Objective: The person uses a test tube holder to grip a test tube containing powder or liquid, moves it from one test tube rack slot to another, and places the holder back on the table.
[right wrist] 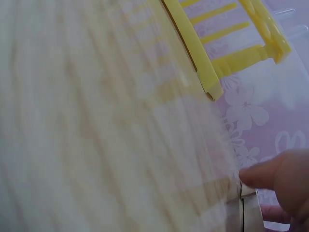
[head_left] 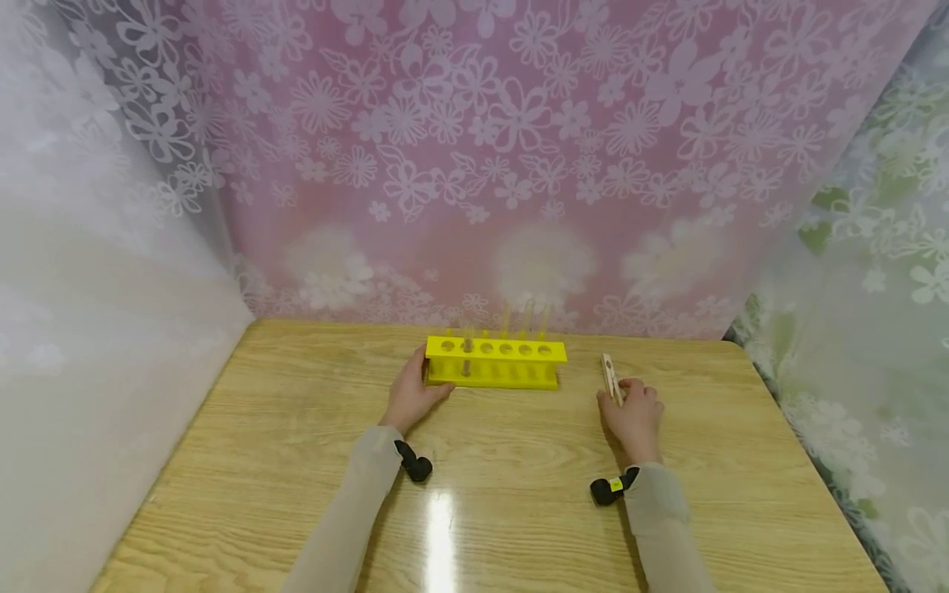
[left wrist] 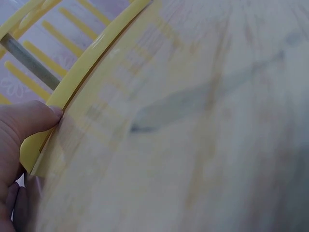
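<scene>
A yellow test tube rack (head_left: 511, 382) stands near the back of the table. My left hand (head_left: 415, 397) grips its left end, the thumb (left wrist: 36, 118) lying on the front edge of the base and the other fingers mostly hidden behind. One test tube (head_left: 467, 366) with darker contents sits upright in the second hole from the left. To the right of the rack, my right hand (head_left: 635, 418) pinches a wooden test tube clamp (head_left: 610, 375) near its closer end. In the right wrist view the thumb touches the side of the clamp (right wrist: 252, 215), and only part of it shows.
Clear test tubes (head_left: 528, 317) rise from pegs behind the rack's right half. A pink flowered curtain (head_left: 482, 165) hangs just behind the wooden table (head_left: 504, 461). Pale sheets flank the left and right sides.
</scene>
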